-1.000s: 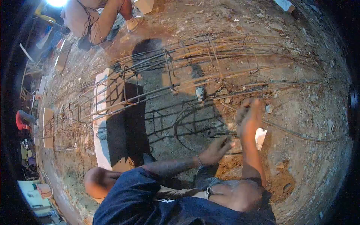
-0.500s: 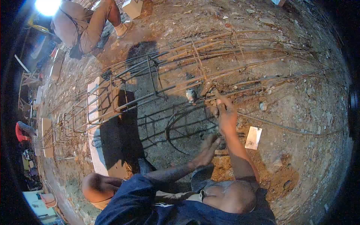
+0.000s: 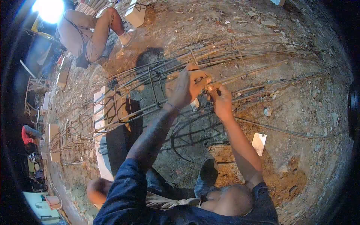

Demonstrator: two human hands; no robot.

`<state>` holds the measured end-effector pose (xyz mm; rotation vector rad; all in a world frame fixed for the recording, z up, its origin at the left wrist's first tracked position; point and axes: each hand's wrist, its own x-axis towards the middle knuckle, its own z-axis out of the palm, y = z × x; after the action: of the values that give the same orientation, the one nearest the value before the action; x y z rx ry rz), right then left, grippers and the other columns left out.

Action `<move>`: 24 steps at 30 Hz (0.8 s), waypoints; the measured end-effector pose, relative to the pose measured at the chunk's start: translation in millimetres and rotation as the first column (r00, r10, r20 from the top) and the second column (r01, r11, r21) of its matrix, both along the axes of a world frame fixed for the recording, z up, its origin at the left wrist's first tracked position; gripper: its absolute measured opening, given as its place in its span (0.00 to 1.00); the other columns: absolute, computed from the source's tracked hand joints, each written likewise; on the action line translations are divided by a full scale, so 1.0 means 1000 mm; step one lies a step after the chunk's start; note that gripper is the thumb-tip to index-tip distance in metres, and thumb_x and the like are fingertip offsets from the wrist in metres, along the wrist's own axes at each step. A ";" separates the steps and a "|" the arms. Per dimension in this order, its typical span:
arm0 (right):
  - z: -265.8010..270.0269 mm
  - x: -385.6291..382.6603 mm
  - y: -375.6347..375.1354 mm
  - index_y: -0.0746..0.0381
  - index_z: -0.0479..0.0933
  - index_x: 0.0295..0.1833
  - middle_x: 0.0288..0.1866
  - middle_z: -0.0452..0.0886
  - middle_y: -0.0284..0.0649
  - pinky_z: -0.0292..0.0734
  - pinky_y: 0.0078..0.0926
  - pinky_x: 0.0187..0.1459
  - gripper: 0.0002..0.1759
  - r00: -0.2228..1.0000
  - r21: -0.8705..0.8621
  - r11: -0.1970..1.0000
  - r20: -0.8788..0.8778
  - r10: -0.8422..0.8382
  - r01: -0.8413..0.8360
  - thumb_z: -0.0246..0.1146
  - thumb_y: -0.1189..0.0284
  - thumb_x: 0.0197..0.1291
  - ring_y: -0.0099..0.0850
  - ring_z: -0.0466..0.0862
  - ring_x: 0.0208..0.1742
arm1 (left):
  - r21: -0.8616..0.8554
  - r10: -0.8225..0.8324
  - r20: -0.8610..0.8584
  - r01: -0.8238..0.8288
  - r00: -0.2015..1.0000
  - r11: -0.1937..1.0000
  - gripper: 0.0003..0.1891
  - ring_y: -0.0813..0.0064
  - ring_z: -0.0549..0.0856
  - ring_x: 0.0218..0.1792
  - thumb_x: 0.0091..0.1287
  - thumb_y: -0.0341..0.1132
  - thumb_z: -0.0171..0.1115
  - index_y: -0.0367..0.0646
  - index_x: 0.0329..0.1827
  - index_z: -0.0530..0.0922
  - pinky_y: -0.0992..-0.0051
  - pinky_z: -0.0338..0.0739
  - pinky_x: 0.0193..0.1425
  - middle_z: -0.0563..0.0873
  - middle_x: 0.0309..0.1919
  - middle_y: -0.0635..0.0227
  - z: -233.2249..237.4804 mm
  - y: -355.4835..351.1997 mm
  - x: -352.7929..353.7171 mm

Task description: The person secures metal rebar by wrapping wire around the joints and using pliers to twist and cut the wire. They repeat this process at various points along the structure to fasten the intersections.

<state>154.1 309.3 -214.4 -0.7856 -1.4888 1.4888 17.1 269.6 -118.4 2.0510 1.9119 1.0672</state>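
A long cage of rusty rebar with square stirrups stretches across the ground in front of me. At its near bars my left hand has its fingers curled closed around the rebar where a stirrup meets it. Close beside it on the right, my right hand is pinched shut at the same joint. Whatever small thing lies between its fingertips is hidden. The two hands almost touch. Below the bars, a pale stone shows partly behind my left hand.
A pale block supports the cage at left, with another block farther along. A light rectangular piece lies right of my right forearm. Another person sits beyond the cage near a bright lamp. A long bar crosses the rubble.
My left hand has risen from near my knees to the rebar and closed there. My right hand has stayed at the joint, its pointing fingers now drawn into a pinch.
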 end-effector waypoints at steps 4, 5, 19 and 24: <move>0.013 0.006 -0.013 0.63 0.77 0.40 0.34 0.79 0.41 0.70 0.32 0.38 0.14 0.984 0.236 0.962 0.075 -0.160 0.138 0.61 0.63 0.61 0.31 0.76 0.34 | 0.042 -0.041 0.223 0.033 0.974 0.999 0.09 0.66 0.80 0.36 0.58 0.35 0.64 0.36 0.33 0.82 0.72 0.73 0.41 0.81 0.32 0.59 0.004 -0.004 0.006; 0.015 0.002 -0.019 0.63 0.77 0.40 0.34 0.79 0.41 0.70 0.32 0.38 0.14 0.984 0.237 0.961 0.073 -0.161 0.140 0.61 0.63 0.61 0.31 0.76 0.34 | 0.026 -0.032 0.216 0.027 0.976 0.999 0.08 0.66 0.80 0.37 0.59 0.34 0.64 0.36 0.34 0.82 0.72 0.74 0.41 0.81 0.32 0.59 0.009 -0.007 0.005; 0.006 -0.002 -0.025 0.66 0.78 0.38 0.30 0.76 0.45 0.70 0.30 0.38 0.07 0.938 0.417 0.874 0.120 -0.324 0.248 0.60 0.73 0.58 0.39 0.76 0.35 | -0.024 -0.343 -0.041 0.342 0.938 0.939 0.14 0.66 0.75 0.31 0.54 0.36 0.69 0.41 0.41 0.80 0.68 0.72 0.36 0.79 0.36 0.62 0.004 -0.031 -0.008; 0.026 0.001 -0.031 0.66 0.79 0.37 0.30 0.76 0.44 0.70 0.30 0.38 0.08 0.947 0.338 0.915 0.152 -0.283 0.219 0.63 0.72 0.56 0.37 0.76 0.34 | -0.044 -0.132 -0.018 0.131 0.991 0.990 0.14 0.62 0.76 0.26 0.53 0.39 0.68 0.39 0.35 0.77 0.68 0.72 0.31 0.80 0.29 0.61 0.006 -0.025 -0.010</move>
<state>155.5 278.5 -188.1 -0.9083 -1.6513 0.9684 6.7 244.3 -112.3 2.1397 1.7640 0.9701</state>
